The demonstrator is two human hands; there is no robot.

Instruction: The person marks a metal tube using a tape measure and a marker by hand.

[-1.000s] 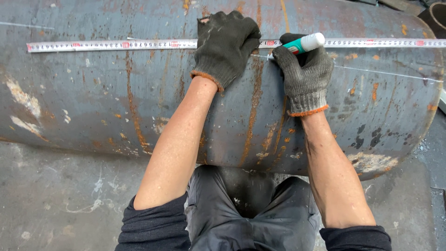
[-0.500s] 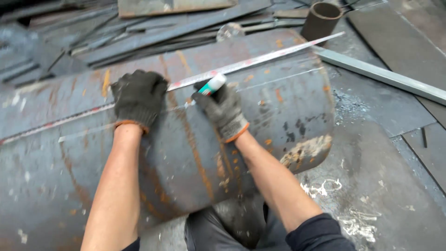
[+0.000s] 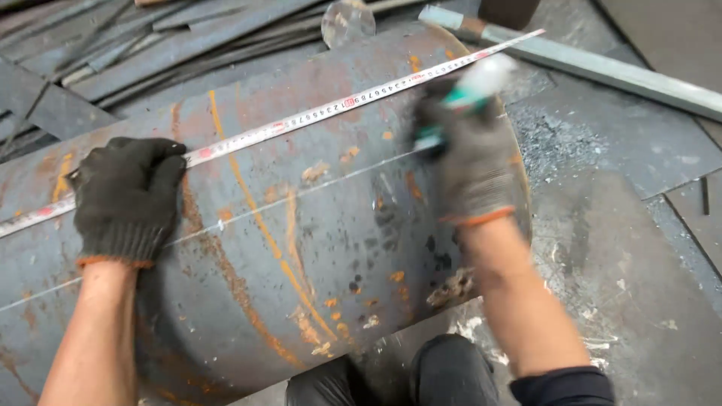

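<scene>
Rusty steel fills most of the frame: a big pipe (image 3: 301,248) lying on its side across the floor (image 3: 624,248), and we lean over it with both gloved hands. Our left hand (image 3: 126,197), at middle left, lies flat with its fingers spread and closed on nothing, pressing a tape (image 3: 301,124) against the curve. Our right hand (image 3: 470,158), at upper right of centre, is blurred, its fingers wrapped around a marker (image 3: 474,89) with a white and green body, tip near the tape.

We judge the main risk to be the tape sliding. It lies loose over a round surface and only the left hand pins it, so its far end toward the upper right could drift off line and throw any mark out. The blurred right hand could also smear a stroke. The pipe could roll (we cannot see any chock).

The pipe looks dark grey, streaked with orange rust, with a thin pale line running along its length below the tape. Its cut end faces right. Steel bars (image 3: 150,45) lie piled at upper left.
</scene>
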